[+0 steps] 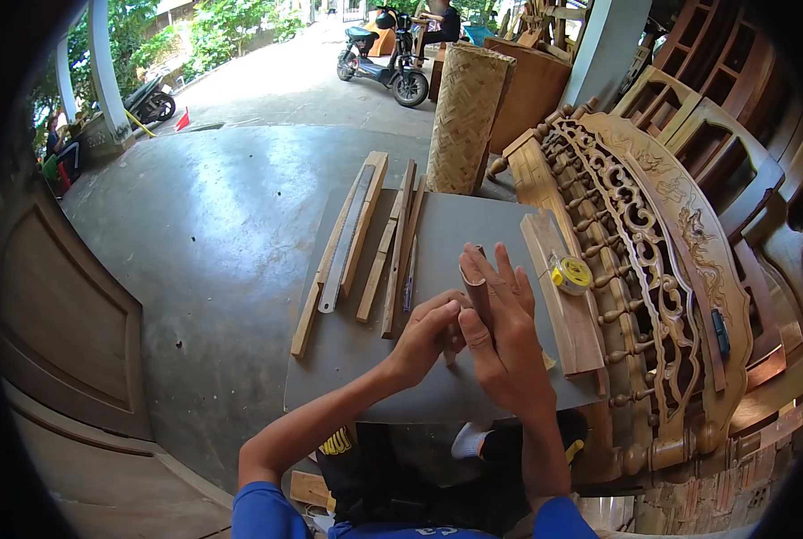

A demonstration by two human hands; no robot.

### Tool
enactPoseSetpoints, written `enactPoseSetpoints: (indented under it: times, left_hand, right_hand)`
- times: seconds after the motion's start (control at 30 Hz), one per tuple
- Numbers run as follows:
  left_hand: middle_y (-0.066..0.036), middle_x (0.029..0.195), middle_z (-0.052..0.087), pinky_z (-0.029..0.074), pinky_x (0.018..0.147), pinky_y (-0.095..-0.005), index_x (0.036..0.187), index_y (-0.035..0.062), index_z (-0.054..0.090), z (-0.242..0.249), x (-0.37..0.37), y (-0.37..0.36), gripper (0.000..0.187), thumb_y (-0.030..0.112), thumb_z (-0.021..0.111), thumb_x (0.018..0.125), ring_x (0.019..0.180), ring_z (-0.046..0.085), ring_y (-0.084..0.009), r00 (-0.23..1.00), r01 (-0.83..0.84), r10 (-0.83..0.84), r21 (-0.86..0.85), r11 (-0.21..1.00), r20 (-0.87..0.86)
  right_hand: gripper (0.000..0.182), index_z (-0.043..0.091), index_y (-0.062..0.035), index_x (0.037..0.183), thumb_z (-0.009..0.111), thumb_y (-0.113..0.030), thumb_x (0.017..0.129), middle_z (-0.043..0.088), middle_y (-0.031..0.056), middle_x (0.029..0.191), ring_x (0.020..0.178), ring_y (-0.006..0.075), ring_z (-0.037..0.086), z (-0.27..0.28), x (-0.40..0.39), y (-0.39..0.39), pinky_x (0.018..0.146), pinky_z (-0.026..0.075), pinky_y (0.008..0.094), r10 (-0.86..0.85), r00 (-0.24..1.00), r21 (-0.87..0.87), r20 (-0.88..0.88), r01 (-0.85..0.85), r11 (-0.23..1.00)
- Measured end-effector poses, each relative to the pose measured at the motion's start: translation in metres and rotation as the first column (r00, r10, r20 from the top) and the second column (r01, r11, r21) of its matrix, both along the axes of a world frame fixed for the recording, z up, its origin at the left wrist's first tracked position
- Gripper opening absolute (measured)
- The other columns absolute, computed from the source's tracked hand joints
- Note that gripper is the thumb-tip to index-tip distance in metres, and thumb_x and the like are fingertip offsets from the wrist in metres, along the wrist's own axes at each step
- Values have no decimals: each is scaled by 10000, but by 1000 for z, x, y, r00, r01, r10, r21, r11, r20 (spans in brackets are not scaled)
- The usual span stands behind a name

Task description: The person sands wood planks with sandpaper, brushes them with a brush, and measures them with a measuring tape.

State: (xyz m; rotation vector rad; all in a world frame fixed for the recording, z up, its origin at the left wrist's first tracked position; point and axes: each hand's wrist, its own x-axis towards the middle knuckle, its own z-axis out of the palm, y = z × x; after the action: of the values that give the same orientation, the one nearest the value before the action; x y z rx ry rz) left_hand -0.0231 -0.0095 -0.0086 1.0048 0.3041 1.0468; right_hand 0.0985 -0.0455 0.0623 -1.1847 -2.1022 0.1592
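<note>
Over the grey table (347, 382), my left hand (426, 340) is closed, its fingers curled round the lower end of a small brown wooden piece (475, 289). My right hand (512, 346) lies against that piece from the right, fingers stretched out and pointing up. What the lower fingers touch is partly hidden. Left of the hands lie several wooden strips (379, 265), a metal ruler (346, 238) and a thin pen-like tool (409, 286). To the right, a yellow tape measure (571, 275) sits on a thick wooden board (565, 332).
Carved wooden furniture panels (653, 269) lean on the right. A woven roll (466, 117) stands behind the table. Wooden panels (69, 305) are at the left. Farther back are a scooter (383, 63), a person (439, 25) and another seated person (62, 148).
</note>
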Motion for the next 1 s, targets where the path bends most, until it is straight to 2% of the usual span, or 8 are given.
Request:
enactPoseSetpoints:
  times: [0.17,0.27,0.37,0.5,0.6,0.67,0.8,1.0]
  left_hand:
    - [-36,940,495,370,738,-241,1128,13,442,-4,-1,5,377,308,392,898,827,445,-97,997,7,-6,-8,1000,80]
    - [-97,1121,476,369,881,-284,1182,-26,398,-2,2,-2,369,215,396,902,1005,468,-156,982,-132,158,226,965,-100]
    - [-137,1220,436,337,953,-315,1219,-44,362,-3,2,-2,377,149,407,898,1138,422,-202,956,-181,267,471,864,-123]
    - [-149,1212,446,372,927,-328,1215,-40,372,7,1,0,385,120,456,875,1130,436,-214,970,-119,186,365,923,-155]
    - [-163,1193,459,382,910,-339,1193,-38,394,4,5,8,386,118,489,852,1121,446,-240,898,-167,307,400,901,-315]
    - [-165,1190,459,382,909,-341,1192,-36,395,6,5,13,390,120,494,849,1120,446,-244,858,-173,347,422,890,-379]
    - [-170,1186,460,382,907,-346,1191,-34,398,11,6,19,397,125,504,843,1117,447,-252,840,-181,378,457,871,-389]
    - [-177,1179,462,382,904,-353,1190,-31,402,-6,23,17,409,133,520,834,1114,449,-264,760,-285,540,562,777,-361]
  right_hand:
    - [457,369,32,1273,432,-183,875,357,187,1330,1292,325,235,6,2,0,1065,123,422,53,998,30,-37,-52,998]
    - [473,360,29,1281,452,-172,862,349,176,1339,1290,325,242,9,0,6,1065,144,403,112,993,-3,34,-112,994]
    - [487,356,7,1292,451,-208,866,331,159,1356,1300,316,220,3,-1,20,1066,126,411,147,972,-37,184,-142,989]
    - [522,355,-38,1306,428,-321,874,302,141,1377,1321,291,165,7,-3,24,1068,54,442,5,895,51,445,-31,998]
    - [593,363,-25,1302,430,-405,851,296,147,1380,1331,274,136,4,-4,29,1058,23,494,15,925,-3,380,-15,1000]
    - [605,357,-26,1305,436,-409,844,295,152,1380,1330,275,142,6,-3,28,1062,30,481,23,924,-22,381,-16,1000]
    - [605,344,-15,1308,426,-398,846,300,157,1375,1327,275,156,4,-7,25,1069,46,456,83,928,-47,364,-70,996]
    - [551,346,15,1293,406,-328,867,341,169,1347,1313,273,200,-1,-2,28,1075,61,437,26,933,13,359,-33,999]
